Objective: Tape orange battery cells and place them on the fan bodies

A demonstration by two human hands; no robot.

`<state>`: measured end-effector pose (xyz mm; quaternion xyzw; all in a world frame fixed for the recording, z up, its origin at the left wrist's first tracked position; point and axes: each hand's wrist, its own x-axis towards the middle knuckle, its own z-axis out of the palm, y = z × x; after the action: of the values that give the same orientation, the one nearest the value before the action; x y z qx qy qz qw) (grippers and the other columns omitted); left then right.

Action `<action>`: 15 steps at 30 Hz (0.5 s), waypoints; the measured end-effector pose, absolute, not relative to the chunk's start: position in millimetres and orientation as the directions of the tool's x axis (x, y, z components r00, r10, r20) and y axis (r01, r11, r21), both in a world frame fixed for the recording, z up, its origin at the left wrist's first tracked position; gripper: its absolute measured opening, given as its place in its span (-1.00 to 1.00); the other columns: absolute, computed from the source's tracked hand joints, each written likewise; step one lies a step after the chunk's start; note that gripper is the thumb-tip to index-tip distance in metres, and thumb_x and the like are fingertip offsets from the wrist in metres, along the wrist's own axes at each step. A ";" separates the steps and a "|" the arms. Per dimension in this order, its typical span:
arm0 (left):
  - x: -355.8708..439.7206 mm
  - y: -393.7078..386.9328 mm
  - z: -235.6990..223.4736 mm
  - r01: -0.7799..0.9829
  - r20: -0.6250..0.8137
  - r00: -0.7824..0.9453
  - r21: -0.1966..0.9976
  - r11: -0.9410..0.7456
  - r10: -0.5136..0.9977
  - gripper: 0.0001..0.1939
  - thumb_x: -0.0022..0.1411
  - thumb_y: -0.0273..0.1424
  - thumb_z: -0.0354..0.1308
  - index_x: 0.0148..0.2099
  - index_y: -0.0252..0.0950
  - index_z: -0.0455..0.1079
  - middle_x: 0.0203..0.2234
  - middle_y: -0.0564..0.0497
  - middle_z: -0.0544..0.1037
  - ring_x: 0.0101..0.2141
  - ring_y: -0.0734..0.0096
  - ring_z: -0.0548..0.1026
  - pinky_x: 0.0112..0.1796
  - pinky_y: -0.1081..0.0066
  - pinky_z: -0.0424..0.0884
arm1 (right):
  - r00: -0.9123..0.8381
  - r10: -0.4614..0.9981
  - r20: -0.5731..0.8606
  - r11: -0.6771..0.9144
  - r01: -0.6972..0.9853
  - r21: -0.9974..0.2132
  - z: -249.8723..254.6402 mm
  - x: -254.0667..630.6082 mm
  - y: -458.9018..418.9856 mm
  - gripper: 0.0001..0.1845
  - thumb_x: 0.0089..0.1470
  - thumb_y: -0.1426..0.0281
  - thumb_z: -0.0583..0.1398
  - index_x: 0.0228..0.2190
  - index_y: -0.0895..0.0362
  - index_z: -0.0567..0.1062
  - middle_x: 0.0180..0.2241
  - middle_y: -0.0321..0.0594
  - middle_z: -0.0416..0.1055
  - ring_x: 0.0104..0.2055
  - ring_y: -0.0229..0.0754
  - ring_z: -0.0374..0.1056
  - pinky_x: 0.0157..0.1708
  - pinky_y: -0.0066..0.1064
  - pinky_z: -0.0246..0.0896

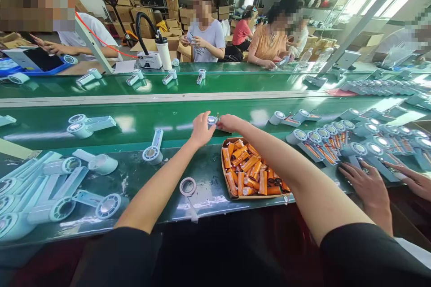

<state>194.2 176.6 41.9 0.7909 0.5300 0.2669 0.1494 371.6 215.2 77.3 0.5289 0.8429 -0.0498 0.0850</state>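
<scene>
Both my arms reach out over the green bench. My left hand (pixel 202 130) is closed around a light-blue plastic housing (pixel 212 120) with a round, vented head; most of it is hidden by my hands. Against its right side my right hand (pixel 230 122) has its fingers pinched together, and what they hold is too small and covered to tell. Just below my right forearm, a cardboard box (pixel 226 184) holds many orange-wrapped battery cells (pixel 249 163). A similar housing (pixel 152 153) with an open handle lies to the left of my left hand.
A tape roll (pixel 187 187) lies near the bench edge. Housings (pixel 54 188) are heaped at left; others with orange cells (pixel 319 139) stand in rows at right. A neighbour's hands (pixel 368 186) rest there. Several people (pixel 206 38) sit across the green conveyor belt (pixel 161 110).
</scene>
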 end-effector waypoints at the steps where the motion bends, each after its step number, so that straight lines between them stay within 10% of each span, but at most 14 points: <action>1: 178.4 150.8 38.5 0.740 0.283 0.321 0.520 -0.426 0.904 -0.56 0.39 -0.40 0.12 0.29 -0.25 0.38 0.25 -0.21 0.48 0.30 0.03 0.37 0.32 -0.01 0.26 | -0.418 0.893 -0.170 0.425 0.905 0.005 77.6 376.2 211.9 -0.64 0.38 0.24 0.19 0.08 0.06 0.65 0.01 -0.04 0.66 0.01 0.02 0.57 0.01 -0.25 0.41; 11: 43.6 -4.6 -1.1 0.626 0.325 0.685 0.195 -0.755 0.652 -0.80 0.50 -0.38 0.11 -0.06 -0.25 0.58 0.08 -0.17 0.59 0.06 0.15 0.53 0.07 0.15 0.55 | -0.595 0.793 0.135 0.610 0.771 -0.184 91.8 347.4 134.4 -0.64 0.43 0.34 0.11 0.06 0.12 0.65 0.13 -0.01 0.56 0.16 0.01 0.47 0.20 -0.20 0.32; 15: 60.1 -16.5 15.6 0.682 0.558 0.564 0.099 -0.724 0.608 -0.85 0.48 -0.39 0.14 -0.12 -0.29 0.53 -0.09 -0.19 0.60 0.04 0.09 0.49 0.07 0.13 0.52 | -0.703 0.707 -0.082 0.575 0.638 -0.512 101.5 319.4 65.8 -0.60 0.41 0.14 0.16 0.04 0.11 0.64 -0.12 -0.07 0.65 -0.12 -0.04 0.58 -0.09 -0.29 0.41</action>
<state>60.1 -16.5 15.6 0.8821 0.3658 0.2898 -0.0641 319.4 65.8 101.5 0.3799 0.8850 -0.2608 -0.0659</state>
